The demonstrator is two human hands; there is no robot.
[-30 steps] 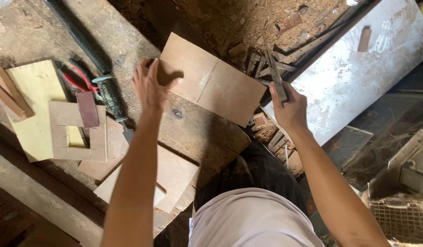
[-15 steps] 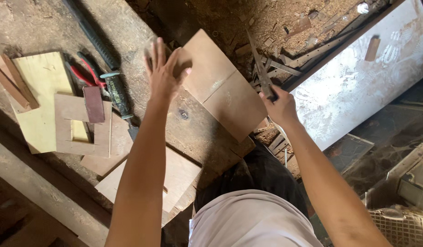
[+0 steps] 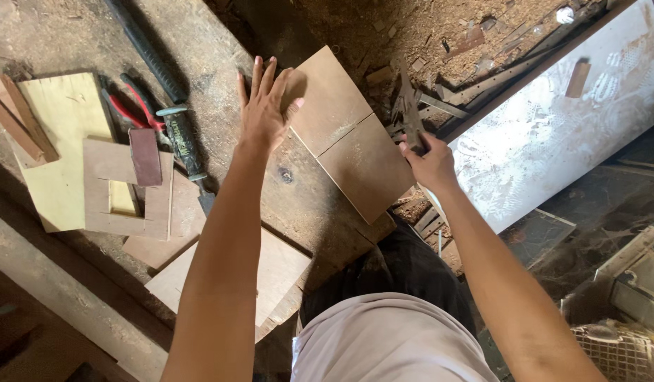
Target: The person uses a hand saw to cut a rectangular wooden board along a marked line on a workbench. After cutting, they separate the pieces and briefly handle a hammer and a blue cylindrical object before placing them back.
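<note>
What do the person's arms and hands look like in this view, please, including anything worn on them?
Both arms are bare from hands to upper arms, with no sleeves in view. The left hand and right hand wear no gloves, and no rings, watch or bracelets show. A pale pinkish-white shirt covers the torso below.

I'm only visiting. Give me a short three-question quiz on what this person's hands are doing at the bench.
1. True or false: the left hand lies flat on the brown board.
2. What does the right hand grip?
A. red pliers
B. a thin dark tool
C. a hammer
3. On which side of the left arm do the pliers lie?

Key: 1 true; 2 B, the dark tool; 3 the left.
</note>
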